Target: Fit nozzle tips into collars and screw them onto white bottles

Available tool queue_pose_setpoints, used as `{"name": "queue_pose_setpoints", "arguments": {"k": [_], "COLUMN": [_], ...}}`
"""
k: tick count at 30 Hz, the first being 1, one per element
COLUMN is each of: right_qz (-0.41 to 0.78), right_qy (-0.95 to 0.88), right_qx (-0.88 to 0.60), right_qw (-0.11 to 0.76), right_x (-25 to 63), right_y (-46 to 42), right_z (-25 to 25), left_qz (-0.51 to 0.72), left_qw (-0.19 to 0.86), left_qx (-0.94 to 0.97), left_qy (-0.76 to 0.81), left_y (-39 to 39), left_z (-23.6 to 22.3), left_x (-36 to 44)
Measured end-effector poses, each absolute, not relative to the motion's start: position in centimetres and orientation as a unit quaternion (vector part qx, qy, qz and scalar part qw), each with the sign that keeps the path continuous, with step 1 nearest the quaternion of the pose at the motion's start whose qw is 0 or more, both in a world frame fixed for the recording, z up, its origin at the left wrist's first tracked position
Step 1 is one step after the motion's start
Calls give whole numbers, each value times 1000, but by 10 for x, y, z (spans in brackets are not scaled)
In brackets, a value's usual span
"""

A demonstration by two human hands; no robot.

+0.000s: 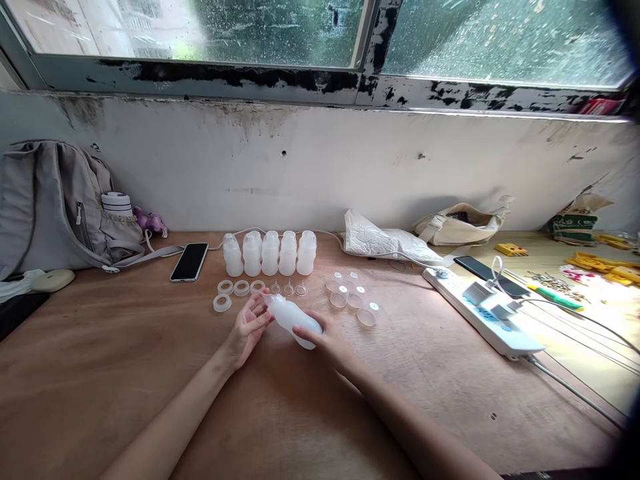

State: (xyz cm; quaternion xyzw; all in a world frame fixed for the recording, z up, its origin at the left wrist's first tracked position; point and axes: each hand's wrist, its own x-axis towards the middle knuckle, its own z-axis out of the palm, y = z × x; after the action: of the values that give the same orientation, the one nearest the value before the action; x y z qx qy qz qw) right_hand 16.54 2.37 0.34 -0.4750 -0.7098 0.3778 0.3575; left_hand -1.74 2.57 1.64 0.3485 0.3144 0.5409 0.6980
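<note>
A frosted white baby bottle [295, 321] lies tilted between my hands, its mouth toward the upper left. My right hand [327, 339] is closed round its base end. At the mouth end, my left hand [249, 330] has its fingers curled about a clear nipple [267, 298], partly hidden by them. Just beyond stand several matching bottles [271, 253] in a row. In front of these lie several white collar rings [241, 288] and several clear nipples [289, 289]. To the right, several clear round caps [355, 300] rest on the table.
A phone [189, 262] and a grey backpack [55, 200] are at the left. On the right are a white power strip [483, 313] with chargers and cables, another phone [490, 276], a cream bag [463, 225] and a white plastic package [385, 241] by the wall.
</note>
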Motion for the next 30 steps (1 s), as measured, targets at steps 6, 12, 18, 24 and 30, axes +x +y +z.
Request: {"name": "queue_pose_setpoints", "arguments": {"k": [6,12,18,24,30], "right_qz": [207,289,680,556,304], "right_qy": [-776,-758,-514,-600,-760], "right_qx": [-470,-465,-401,-441,-438], "right_qw": [367,355,335,369,371], "right_x": [159,157,158,147,137], "right_y": [15,7,12,3,-7], "right_z": [1,13,10,9,4], "left_qz": [552,549,531,531,546], "left_qw": [668,660,677,719,720], "left_qx": [334,356,383,332,280], "left_qy": [371,369,335,301,325], "left_y": [23,22,20,17,6], "left_z": [6,6,11,18,17], "left_x": [-9,-10,-13,-11,-1]}}
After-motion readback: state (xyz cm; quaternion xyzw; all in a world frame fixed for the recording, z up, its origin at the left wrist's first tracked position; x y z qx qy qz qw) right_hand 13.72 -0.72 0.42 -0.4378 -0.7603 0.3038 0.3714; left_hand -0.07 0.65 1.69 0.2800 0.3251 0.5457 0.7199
